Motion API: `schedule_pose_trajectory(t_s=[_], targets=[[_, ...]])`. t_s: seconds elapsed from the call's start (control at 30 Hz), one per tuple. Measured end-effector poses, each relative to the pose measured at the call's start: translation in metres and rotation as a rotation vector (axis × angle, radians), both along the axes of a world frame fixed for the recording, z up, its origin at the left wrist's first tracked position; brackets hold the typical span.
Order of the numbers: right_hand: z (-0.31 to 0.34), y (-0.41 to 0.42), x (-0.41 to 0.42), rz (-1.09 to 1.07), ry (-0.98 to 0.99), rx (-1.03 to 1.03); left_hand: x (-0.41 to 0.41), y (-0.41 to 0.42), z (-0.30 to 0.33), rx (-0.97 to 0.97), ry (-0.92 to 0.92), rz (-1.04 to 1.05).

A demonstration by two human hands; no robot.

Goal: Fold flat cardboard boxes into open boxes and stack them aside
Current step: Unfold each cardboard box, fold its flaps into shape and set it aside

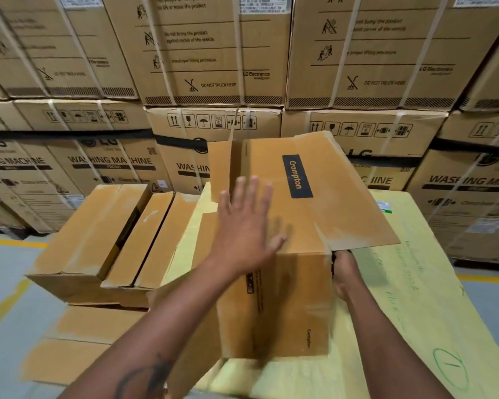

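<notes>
Box [288,226] sits between both hands [242,226].

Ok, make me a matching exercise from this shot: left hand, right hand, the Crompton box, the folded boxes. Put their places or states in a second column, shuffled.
Things:
1. left hand
2. right hand
3. Crompton box
4. folded boxes

Places or states:
A. set aside on the left, side by side
B. open and flat, fingers spread, on top of the box
C. standing on the yellow sheet, flaps partly raised
D. at the box's right edge, fingers tucked under a flap

Pairs: 1-B, 2-D, 3-C, 4-A
</notes>
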State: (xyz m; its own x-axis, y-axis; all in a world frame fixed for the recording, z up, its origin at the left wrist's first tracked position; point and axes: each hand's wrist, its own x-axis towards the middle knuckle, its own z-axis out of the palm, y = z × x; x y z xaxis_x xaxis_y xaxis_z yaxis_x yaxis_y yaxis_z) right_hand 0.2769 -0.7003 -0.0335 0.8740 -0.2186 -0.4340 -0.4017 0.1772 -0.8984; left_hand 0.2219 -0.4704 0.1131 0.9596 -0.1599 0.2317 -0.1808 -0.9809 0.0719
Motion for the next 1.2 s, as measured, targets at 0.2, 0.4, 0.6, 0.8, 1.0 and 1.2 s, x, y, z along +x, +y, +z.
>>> schedule_pose_trajectory(t_s=[0.2, 0.4, 0.6, 0.8, 1.0, 1.2], targets=[[0.025, 0.022, -0.014, 0.127, -0.153, 0.005, 0.022, -0.051, -0.046, 0.022, 0.479, -0.228], [0.035, 0.023, -0.011, 0.394, -0.127, -0.316, 0.010, -0.063, -0.091, -0.022, 0.377, -0.036], [0.049, -0.023, -0.033, 0.379, -0.176, -1.164, 0.016, -0.059, -0.108, -0.155, 0.351, 0.030], [0.053, -0.064, -0.064, 0.512, -0.233, -1.134, 0.022, -0.080, -0.121, -0.068, 0.355, 0.043], [0.042, -0.061, -0.084, 0.373, -0.238, -1.496, 0.016, -0.099, -0.126, -0.050, 0.384, 0.028], [0.006, -0.061, -0.086, 0.477, -0.149, -1.379, 0.009, -0.091, -0.170, -0.022, 0.733, 0.138]])
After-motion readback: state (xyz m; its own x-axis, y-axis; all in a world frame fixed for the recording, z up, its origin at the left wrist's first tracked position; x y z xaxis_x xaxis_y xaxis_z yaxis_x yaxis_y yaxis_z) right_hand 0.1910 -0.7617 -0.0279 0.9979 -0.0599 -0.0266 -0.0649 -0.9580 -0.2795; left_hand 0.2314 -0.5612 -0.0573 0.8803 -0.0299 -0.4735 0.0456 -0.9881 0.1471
